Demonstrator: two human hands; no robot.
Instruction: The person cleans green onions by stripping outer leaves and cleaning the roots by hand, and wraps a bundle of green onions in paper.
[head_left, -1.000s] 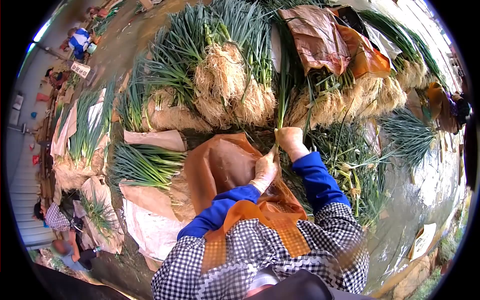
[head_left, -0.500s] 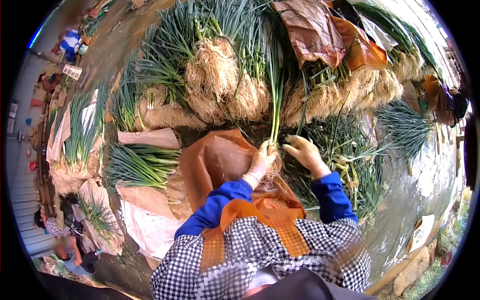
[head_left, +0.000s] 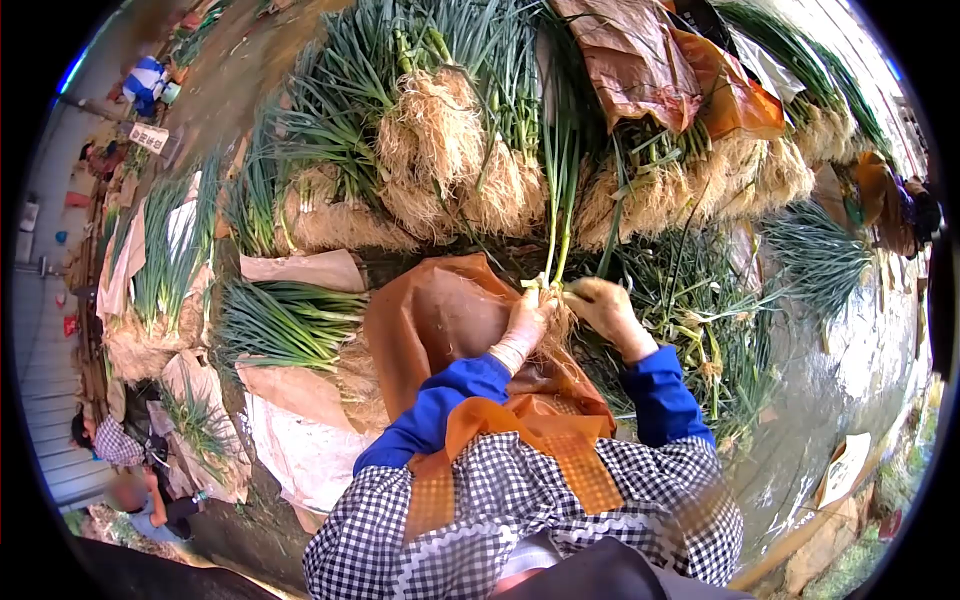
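Gloved and closed, my left hand (head_left: 524, 328) grips a few green onions (head_left: 560, 238) low on the stalks, just above their pale roots. The leaves point away from me and the stalks fan apart slightly. My right hand (head_left: 608, 314) is beside it with fingers curled in a pinch at the base of a stalk, seemingly on a strip of outer leaf; the fingertips are partly hidden. The roots hang over an orange-brown plastic apron (head_left: 400, 315) on my lap.
Large root-on onion bundles (head_left: 435, 130) stand ahead of me. To the left, trimmed-looking green onions (head_left: 290, 325) lie on brown paper. A heap of discarded leaves (head_left: 690, 320) spreads to the right. Wet floor (head_left: 810, 400) lies farther right. Other people (head_left: 118, 442) sit at far left.
My right hand has come in from slightly apart to the stalk bases, its fingers now curled. The held onions have spread into separate stalks. My left hand keeps its grip.
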